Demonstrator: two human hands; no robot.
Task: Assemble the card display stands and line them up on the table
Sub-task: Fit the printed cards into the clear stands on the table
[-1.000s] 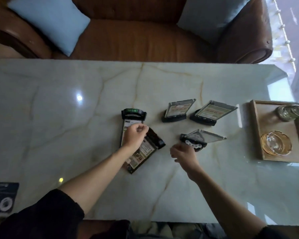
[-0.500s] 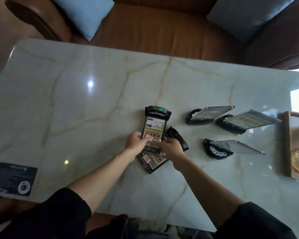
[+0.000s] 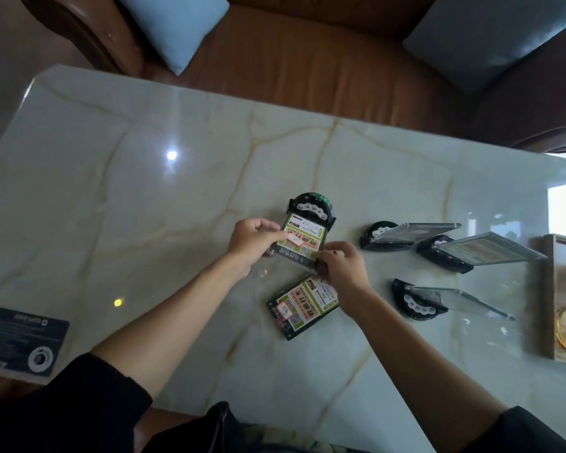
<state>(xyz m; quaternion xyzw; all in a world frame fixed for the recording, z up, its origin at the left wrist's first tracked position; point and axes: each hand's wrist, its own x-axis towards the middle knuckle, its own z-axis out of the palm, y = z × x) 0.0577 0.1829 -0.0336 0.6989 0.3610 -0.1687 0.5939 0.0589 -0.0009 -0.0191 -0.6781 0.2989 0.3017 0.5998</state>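
Both hands on the clear acrylic card panel with the green-and-white printed insert (image 3: pixel 299 241), mid-table, toward the sofa-side edge. Its far end sits in the black half-round plastic base with white dots (image 3: pixel 311 209); whether it's fully seated, can't tell.

Left hand (image 3: pixel 254 241): fingers curled, thumb and forefinger pinching the panel's left edge. Right hand (image 3: pixel 343 268): fingers closed on the panel's near right corner.

A second printed card panel (image 3: pixel 303 305) lies flat nearer the person's edge, just beside the right hand, loose.

Three assembled stands toward the table's right end: two near the sofa side (image 3: pixel 409 235) (image 3: pixel 471 251), one nearer the person (image 3: pixel 438 300). They're staggered rather than in a clean line.

Likely step: seat the panel in the base slot. To do it well:
- keep the panel square to the slot and push evenly from both edges
- grip edges only, to avoid smudging the faces
- steady the base, since the polished white marble table (image 3: pixel 144 207) looks slippery
- stand it next to the other three, then straighten the row

Text: the inserts carry print and what look like QR-style blocks, too blurred to read. The dark card at the table's left edge (image 3: pixel 23 341) is also unreadable.
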